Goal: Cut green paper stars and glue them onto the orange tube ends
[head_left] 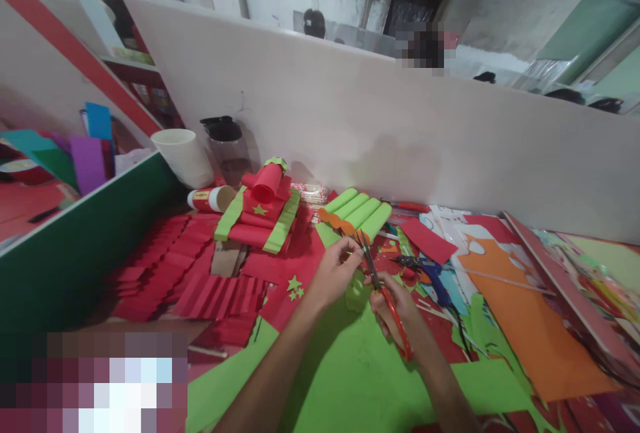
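Observation:
My right hand (pixel 393 303) grips a pair of red-handled scissors (pixel 397 320), their blades pointing up and away from me. Close to the blade tips, the fingers of my left hand (pixel 337 270) are pinched together; what they hold, if anything, is too small to make out. Just beyond both hands lies a row of rolled green paper tubes (pixel 367 210) with a scalloped orange paper edge (pixel 340 222). A large green sheet (pixel 345 366) spreads beneath my forearms. Left of my left hand, small green paper stars (pixel 295 283) rest on red paper.
A red and green paper model (pixel 263 210) stands at the back left, near pleated red paper (pixel 220 296). A blue glue gun (pixel 440 286) and an orange sheet (pixel 530 313) lie right. A white cup (pixel 184 156) stands by the green divider (pixel 90 246); a pale partition (pixel 350 113) closes the back.

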### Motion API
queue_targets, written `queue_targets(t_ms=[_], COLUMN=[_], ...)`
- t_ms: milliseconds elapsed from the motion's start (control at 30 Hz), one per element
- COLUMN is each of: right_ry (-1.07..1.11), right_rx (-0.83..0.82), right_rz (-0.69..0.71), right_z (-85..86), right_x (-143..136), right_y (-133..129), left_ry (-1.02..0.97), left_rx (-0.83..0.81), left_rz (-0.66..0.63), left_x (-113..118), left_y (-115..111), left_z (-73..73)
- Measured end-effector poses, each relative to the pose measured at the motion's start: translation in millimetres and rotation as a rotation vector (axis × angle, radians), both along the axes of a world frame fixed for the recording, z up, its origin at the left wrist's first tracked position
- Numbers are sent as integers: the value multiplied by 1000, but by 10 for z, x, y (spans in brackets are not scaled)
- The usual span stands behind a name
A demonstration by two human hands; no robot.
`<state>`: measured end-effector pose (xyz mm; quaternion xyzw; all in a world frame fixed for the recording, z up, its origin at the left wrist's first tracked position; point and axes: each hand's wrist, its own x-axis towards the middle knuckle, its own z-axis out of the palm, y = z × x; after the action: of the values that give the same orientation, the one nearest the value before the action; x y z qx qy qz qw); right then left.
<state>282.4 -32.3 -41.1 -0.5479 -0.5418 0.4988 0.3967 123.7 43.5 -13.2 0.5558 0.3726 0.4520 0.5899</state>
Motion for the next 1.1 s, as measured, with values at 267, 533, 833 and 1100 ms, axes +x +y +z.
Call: queue_targets(t_ms=[267, 533, 833, 1100], right_ry=[-25, 8, -43, -39], right_rx=[10, -7, 26, 12], right_rz=[0, 8, 23, 23], right_z=[44, 1, 44, 88], right_x=[-23, -15, -33, -62], right_y=[-3, -6, -4, -12], left_ry=[-20, -38, -26, -30], left_rx=[-10, -2, -1, -29], left_rz=[7, 6, -8, -8], left_x=[-11, -15, -33, -38], left_y=[-11, -12, 33, 36], left_z=[32, 32, -13, 0])
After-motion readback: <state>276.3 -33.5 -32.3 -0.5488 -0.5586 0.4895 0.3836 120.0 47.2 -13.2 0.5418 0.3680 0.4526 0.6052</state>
